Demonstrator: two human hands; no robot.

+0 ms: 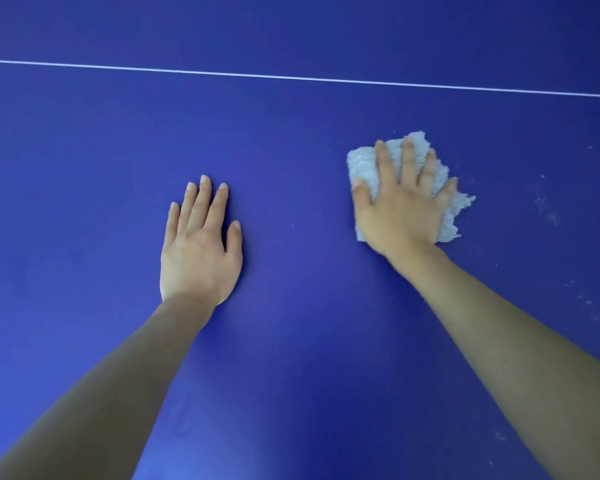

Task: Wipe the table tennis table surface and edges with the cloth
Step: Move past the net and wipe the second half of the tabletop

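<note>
The blue table tennis table (pixel 291 133) fills the whole view. A pale grey fluffy cloth (pixel 362 164) lies bunched on it at centre right. My right hand (pixel 402 202) presses flat on the cloth with fingers spread and straight, covering most of it. My left hand (pixel 200 244) rests palm down on the bare blue surface to the left, fingers straight and close together, holding nothing. Both forearms reach in from the bottom of the view.
A thin white line (pixel 291 77) crosses the table beyond both hands, running left to right. Pale specks and smudges (pixel 548 209) dot the surface to the right of the cloth. No table edge shows in the view.
</note>
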